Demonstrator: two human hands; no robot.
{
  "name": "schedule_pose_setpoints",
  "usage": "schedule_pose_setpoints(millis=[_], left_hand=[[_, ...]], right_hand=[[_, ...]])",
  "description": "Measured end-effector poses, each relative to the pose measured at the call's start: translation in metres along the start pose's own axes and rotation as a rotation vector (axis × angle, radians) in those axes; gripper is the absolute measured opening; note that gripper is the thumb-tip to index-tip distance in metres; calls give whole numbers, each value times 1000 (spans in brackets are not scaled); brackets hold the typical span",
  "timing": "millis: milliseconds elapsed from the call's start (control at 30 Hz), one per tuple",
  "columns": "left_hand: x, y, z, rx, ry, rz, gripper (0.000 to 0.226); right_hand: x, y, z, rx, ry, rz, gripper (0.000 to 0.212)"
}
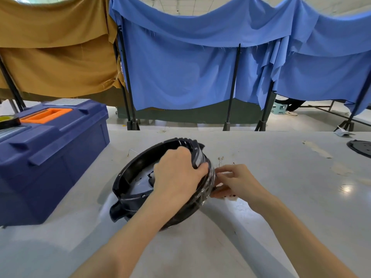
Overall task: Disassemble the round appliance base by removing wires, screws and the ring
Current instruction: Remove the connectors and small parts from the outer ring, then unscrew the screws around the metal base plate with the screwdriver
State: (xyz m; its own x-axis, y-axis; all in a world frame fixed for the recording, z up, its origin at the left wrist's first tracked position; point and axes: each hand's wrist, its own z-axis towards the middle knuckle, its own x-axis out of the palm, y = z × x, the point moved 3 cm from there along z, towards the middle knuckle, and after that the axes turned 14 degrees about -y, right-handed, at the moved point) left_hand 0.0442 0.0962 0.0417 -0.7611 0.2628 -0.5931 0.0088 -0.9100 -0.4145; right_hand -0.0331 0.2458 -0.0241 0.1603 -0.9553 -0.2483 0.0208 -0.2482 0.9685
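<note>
The base (136,181) sits near the middle of the table (281,207), propped up on its near-left edge so that its open inside faces left and toward the person. The left hand (176,173) reaches across the opening and grasps the raised far-right wall, fingers curled over the top and thumb on the outside, steadying the tilt. The right hand (236,181) is pressed against the right rim from outside, where a glossy band (207,192) runs round the edge; its fingers are bent at the rim as if pinching something small, but whether they hold a wire, the band or nothing I cannot tell. Thin wire bits (220,159) lie on the table just beyond that hand, so wire removal looks partly done, and the step in hand is probably freeing something at the rim, a last wire or the ring itself. The next move likely calls for a firm left-hand hold while the right peels or pulls outward along the rim, without letting the base slip. A toolbox (50,153) stands to the left and a black disc (361,147) lies far right.
</note>
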Motion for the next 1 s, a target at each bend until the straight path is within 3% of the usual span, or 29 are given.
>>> schedule_pose_setpoints(millis=[200, 367, 500, 667, 767, 867, 1000], left_hand=[[-28, -4, 28, -177, -84, -247, 45], [-55, 10, 49, -660, -80, -752, 39], [-56, 23, 54, -875, -30, -1000, 33], [-48, 35, 52, -979, 67, -1068, 25], [-41, 40, 47, -1042, 120, -1113, 28], [-33, 47, 44, -1103, 124, -1125, 31], [-26, 60, 47, -1089, 50, -1038, 29]], right_hand=[[17, -10, -2, 12, 32, 74, 36], [22, -9, -6, -49, -31, 111, 52], [26, -9, -8, 0, 74, 210, 45], [20, -15, -5, 183, 10, 445, 41], [20, -18, -3, 195, 72, 454, 26], [15, -18, 0, 204, -20, 426, 12], [4, -11, 4, 158, -143, 312, 16]])
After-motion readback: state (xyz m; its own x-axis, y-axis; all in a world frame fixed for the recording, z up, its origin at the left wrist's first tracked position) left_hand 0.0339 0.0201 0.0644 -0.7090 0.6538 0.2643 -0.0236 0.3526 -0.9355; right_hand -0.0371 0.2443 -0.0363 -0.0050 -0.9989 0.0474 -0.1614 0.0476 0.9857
